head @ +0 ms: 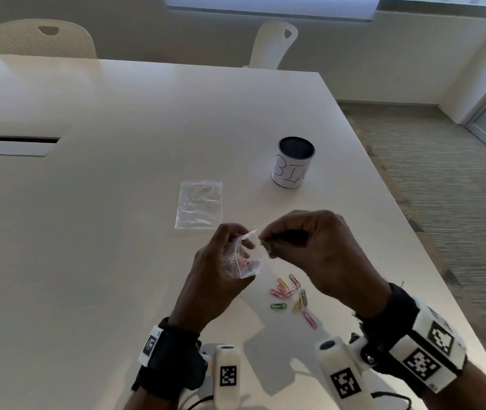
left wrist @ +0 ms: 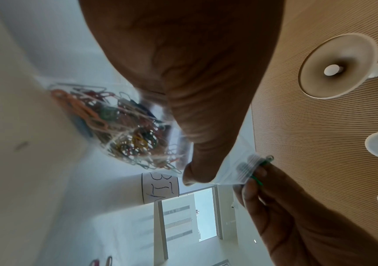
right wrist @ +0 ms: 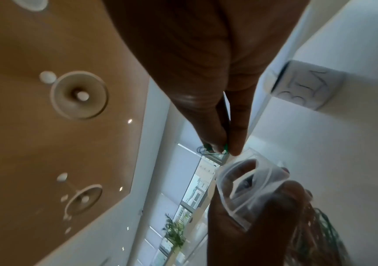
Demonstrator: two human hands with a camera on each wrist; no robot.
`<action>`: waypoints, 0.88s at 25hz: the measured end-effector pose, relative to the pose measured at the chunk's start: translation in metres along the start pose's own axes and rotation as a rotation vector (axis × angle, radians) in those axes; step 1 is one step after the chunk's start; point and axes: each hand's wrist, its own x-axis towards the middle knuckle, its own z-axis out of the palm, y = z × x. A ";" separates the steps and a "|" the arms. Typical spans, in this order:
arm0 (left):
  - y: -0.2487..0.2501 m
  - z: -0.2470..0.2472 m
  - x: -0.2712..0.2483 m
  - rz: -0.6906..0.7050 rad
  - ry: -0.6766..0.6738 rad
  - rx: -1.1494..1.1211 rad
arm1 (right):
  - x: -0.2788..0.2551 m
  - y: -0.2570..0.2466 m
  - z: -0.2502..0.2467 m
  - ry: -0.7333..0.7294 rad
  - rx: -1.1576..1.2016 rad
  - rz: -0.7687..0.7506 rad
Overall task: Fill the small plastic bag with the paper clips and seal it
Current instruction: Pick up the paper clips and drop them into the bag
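My left hand [head: 218, 270] grips the bag [head: 243, 258] above the near table, right of centre, mouth toward my right hand [head: 312, 250], which pinches a green clip [left wrist: 257, 178]. I should spread the mouth wide, then drop it in. Loose clips [head: 292, 294] lie just below. Blur hides the seal's edges.

We sit at a white table [head: 117, 113]; beyond its far edge stand two white perforated chairs [head: 43, 37], with a bright window [head: 271, 4] above them. Right of the table lies grey striped carpet [head: 443, 173].
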 end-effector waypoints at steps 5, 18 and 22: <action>-0.003 0.000 0.000 -0.030 0.005 0.034 | 0.012 -0.004 0.022 -0.044 -0.196 -0.114; -0.006 -0.001 -0.002 0.004 -0.027 -0.005 | -0.041 0.051 -0.025 -0.251 -0.537 0.260; -0.007 -0.001 -0.001 0.004 -0.043 0.009 | -0.070 0.072 -0.016 -0.407 -0.635 0.403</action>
